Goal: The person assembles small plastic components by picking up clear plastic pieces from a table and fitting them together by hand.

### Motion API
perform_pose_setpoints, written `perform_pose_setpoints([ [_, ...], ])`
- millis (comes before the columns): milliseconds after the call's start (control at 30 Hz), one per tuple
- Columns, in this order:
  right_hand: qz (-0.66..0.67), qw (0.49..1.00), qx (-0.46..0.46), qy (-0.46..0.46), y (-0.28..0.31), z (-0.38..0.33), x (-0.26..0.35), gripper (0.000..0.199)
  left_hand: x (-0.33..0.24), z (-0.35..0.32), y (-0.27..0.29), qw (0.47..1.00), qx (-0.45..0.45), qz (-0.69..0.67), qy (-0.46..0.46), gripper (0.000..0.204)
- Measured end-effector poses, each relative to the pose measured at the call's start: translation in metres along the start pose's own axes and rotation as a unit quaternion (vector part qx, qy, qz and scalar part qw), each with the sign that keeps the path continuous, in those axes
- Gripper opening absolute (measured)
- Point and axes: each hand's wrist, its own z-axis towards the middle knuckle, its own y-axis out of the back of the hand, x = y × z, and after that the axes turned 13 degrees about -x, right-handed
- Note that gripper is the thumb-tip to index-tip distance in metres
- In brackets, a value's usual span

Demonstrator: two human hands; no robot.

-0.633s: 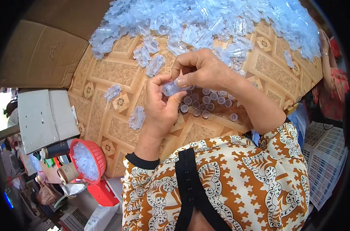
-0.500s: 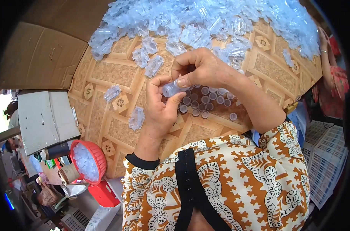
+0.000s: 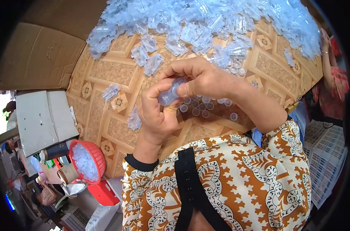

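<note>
Between my two hands is a small translucent plastic piece (image 3: 168,97), pale bluish and tube-shaped, held above the table. My left hand (image 3: 156,109) is closed round it, fingers behind and thumb in front. My right hand (image 3: 198,79) pinches its upper right end with the thumb; the fingertips behind are partly hidden. Below and to the right of the hands, several small round clear caps (image 3: 204,114) stand on the table. Beyond them lie loose clear plastic pieces (image 3: 153,64), with more pieces (image 3: 110,92) at the left.
A large heap of clear plastic pieces (image 3: 205,19) covers the far side of the patterned table (image 3: 113,73). Cardboard (image 3: 51,54) walls the left. A red basket (image 3: 101,161) of clear pieces stands at the lower left. Another person's arm (image 3: 326,57) reaches in at the right edge.
My right hand has come down and closed in over the plastic piece, covering more of it. My left hand has shifted slightly left and down, tilting the piece.
</note>
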Motion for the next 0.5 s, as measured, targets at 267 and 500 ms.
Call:
perform_pose_setpoints([
  [267, -0.098, 0.995, -0.031, 0.002, -0.008, 0.003, -0.001, 0.033, 0.006, 0.003, 0.000, 0.993, -0.025, 0.111, -0.028, 0.044],
  [500, -0.247, 0.966, -0.055, 0.047, -0.010, 0.008, -0.008, 0.028, 0.011, 0.006, -0.007, 0.973, -0.036, 0.209, -0.087, 0.049],
])
